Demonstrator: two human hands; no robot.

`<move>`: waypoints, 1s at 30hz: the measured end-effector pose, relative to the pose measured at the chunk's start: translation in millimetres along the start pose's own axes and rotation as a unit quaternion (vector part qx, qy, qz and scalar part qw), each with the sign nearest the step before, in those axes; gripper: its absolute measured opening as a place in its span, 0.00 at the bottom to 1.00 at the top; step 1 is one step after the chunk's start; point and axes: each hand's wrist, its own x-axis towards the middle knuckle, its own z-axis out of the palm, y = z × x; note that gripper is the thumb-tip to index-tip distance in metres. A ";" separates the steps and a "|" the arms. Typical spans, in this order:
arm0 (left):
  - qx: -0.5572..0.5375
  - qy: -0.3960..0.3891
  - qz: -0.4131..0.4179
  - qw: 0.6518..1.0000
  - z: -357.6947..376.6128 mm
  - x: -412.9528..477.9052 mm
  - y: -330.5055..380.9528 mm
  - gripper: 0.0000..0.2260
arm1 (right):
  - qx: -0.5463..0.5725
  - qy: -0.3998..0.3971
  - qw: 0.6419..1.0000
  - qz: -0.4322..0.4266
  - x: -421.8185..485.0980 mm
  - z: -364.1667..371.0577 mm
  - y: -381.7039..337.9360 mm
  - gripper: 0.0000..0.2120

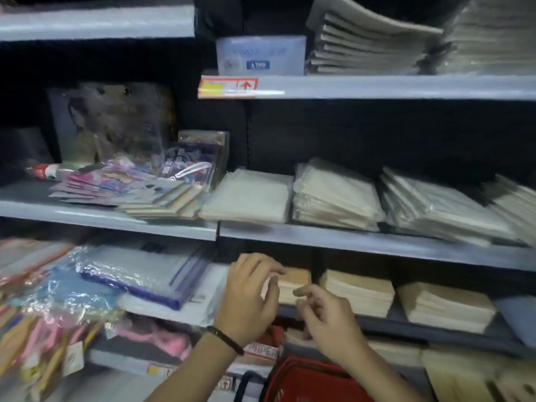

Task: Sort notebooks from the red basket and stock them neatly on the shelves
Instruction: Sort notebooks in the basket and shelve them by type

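Risk noted first. The left hand (249,294) lay spread over the near corner of a tan notebook stack (293,284) on the lower shelf (435,329), fingers loosely curled and gripping nothing firmly. The right hand (327,317) hovered just beside the stack's front edge, fingers half bent, pinching nothing I could make out. A careless nudge would likely have skewed the loose stack or pushed covers off the shelf lip. The blur made finer contact hard to judge.

Items, left to right:
- Crinkled plastic packets (43,309), glossy, pink and blue, heaped untidily; liable to slide.
- Blue-edged plastic folder (139,274), smooth, flat, shiny with glare.
- Tan notebook stack, matte paper covers, squared edges.
- Two further tan stacks (356,291) to its right, same make, tidy blocks.
- White wrapped pads (336,195) on the middle shelf (377,245), soft-cornered, slightly slumped.
- Red basket (307,381), rigid plastic, below the hands; its contents were not visible.
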 end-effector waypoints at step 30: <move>-0.071 -0.632 -0.238 0.734 261.4 -255.3 27.0 0.10 | -0.145 -0.233 0.791 0.546 -166.5 0.4 398.1 0.21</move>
